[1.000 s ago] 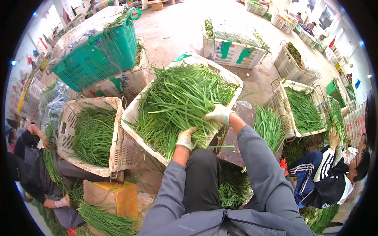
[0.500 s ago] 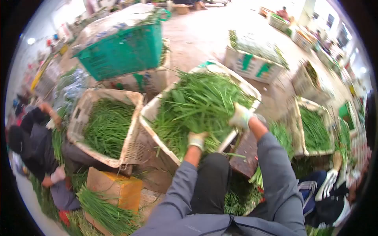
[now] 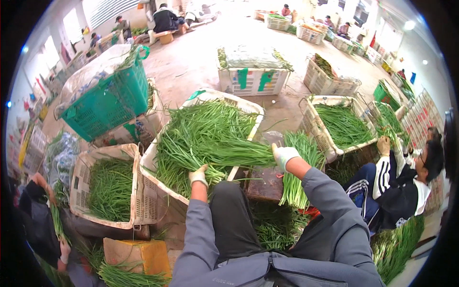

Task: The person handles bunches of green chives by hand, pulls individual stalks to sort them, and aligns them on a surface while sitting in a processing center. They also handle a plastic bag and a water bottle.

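A white plastic crate [image 3: 258, 119] in front of me is heaped with long green chives [image 3: 205, 119]. At its near rim, my gloved left hand [image 3: 198, 176] is closed around the pale stem ends of a bunch. My gloved right hand [image 3: 285, 157] grips the leafy end of chives [image 3: 244, 152] stretched across the right rim. Some fingers of both hands are hidden by leaves. Just right of the crate, close to my right hand, is a dark brown block-like stand [image 3: 265, 184], with a pile of chives [image 3: 302, 167] beside it.
A crate of chives [image 3: 76, 186] stands left, another [image 3: 368, 141] right. Behind are a green bin [image 3: 105, 103] and a covered white crate [image 3: 232, 81]. Co-workers sit at left [image 3: 36, 215] and right [image 3: 406, 191]. A cardboard box [image 3: 122, 253] lies near left.
My view has swung to the right and up. My right hand has drawn out to the right, stretching chives over the crate's rim. The left hand stays by the near rim.
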A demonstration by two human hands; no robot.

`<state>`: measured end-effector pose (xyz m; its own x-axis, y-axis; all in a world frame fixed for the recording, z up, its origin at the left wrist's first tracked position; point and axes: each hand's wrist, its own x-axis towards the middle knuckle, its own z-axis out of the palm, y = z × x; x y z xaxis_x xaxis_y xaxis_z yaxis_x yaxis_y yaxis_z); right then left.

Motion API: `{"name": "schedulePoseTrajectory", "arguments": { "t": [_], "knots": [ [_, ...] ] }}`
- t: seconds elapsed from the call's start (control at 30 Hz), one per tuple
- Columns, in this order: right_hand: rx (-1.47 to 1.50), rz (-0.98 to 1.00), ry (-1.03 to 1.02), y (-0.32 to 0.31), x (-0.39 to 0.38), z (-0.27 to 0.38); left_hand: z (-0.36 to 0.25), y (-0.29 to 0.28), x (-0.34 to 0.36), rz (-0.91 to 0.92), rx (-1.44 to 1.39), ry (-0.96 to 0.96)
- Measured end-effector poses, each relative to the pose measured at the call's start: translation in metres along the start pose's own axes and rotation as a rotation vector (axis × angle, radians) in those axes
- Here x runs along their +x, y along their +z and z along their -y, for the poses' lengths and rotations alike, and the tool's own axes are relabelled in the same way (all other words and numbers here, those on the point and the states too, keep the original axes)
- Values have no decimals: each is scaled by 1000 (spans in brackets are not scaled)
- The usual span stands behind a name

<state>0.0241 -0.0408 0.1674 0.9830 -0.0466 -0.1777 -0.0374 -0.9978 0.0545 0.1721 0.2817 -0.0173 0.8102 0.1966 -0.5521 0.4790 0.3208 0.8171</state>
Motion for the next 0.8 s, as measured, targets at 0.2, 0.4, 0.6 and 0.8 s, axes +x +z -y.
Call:
{"name": "schedulePoseTrajectory", "arguments": {
  "t": [0.2,0.4,0.6,0.8],
  "knots": [
    [42,-145,49,-59,-71,-23,-29,12,-94,-219,645,324],
    [79,-368,14,-102,-121,10,32,42,-210,1106,229,431],
    [191,-442,95,-43,-206,27,37,90,-309,1362,-494,-42],
    [236,-494,96,13,-266,62,17,71,-288,1134,-625,-148]
  ]
}}
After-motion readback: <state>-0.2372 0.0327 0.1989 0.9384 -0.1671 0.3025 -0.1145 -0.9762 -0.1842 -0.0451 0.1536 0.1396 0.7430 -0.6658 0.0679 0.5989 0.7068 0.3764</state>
